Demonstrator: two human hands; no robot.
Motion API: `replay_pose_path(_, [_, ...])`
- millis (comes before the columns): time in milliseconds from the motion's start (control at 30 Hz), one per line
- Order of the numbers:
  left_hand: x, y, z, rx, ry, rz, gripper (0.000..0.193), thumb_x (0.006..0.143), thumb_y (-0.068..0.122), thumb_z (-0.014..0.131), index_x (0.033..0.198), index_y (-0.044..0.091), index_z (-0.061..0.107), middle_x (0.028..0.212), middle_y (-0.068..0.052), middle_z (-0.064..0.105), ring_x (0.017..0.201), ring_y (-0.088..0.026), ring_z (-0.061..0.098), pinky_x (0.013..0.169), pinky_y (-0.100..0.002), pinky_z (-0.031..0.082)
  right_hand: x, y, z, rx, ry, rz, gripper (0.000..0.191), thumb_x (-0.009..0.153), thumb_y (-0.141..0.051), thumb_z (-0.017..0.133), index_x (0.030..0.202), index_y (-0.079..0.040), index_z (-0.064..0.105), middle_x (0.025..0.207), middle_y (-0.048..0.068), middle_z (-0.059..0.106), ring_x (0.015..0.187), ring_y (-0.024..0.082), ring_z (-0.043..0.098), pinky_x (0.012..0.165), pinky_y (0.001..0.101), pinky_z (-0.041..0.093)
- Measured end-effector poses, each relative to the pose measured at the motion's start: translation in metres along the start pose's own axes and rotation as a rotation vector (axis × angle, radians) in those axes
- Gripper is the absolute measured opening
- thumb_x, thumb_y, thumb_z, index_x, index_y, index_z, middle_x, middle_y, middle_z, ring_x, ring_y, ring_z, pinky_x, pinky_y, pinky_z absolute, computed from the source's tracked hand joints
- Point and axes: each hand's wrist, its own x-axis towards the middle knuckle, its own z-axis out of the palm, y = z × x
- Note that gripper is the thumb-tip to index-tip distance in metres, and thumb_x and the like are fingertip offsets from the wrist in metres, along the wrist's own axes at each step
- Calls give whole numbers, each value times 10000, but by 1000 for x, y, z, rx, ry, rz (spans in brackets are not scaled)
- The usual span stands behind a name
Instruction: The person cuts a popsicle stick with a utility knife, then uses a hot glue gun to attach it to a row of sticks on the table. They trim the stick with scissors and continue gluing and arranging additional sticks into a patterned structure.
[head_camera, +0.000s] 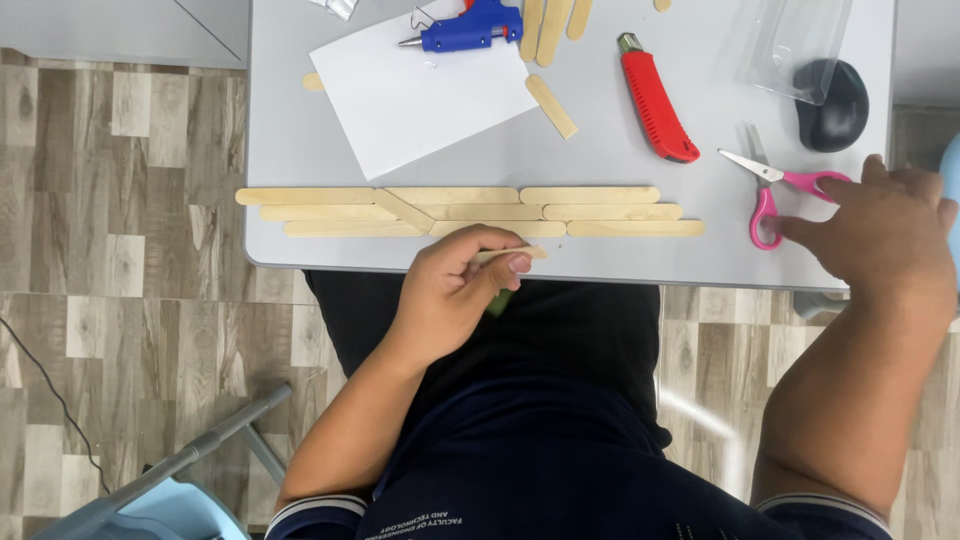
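While the rows of wooden sticks (470, 212) lie flat along the near table (290, 130) edge, the left hand (455, 290) pinches one loose stick (515, 254) between thumb and fingers just near of them. Far right, the right hand (885, 235) rests fingers loosely apart, touching the pink scissors (775, 195) handle.

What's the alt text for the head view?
Seen from above, the left hand pinches a short wooden stick at the near edge of a grey table, while the right hand touches pink-handled scissors. Three rows of joined craft sticks lie before a white paper sheet, blue glue gun and red utility knife.
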Motion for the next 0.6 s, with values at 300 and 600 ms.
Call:
replay_pose_path(300, [-14,2,17,137,-102,147,117,1023,83,669,1105,32,603,963,-38,676,780,-86,623,685,-222,511,-78,-118,-88,1063,322,-186,307,875,-143,820,1142,-53,699,1171,102,702,1036,212,666,891,331,508])
replay_pose_path(600, [-42,-14,10,290,-90,298,91,1035,39,652,1080,16,576,1000,-96,681,843,-179,701,697,-257,563,-114,-220,-76,1242,183,-706,196,836,-12,815,1011,-60,741,1006,91,748,898,169,748,741,250,607])
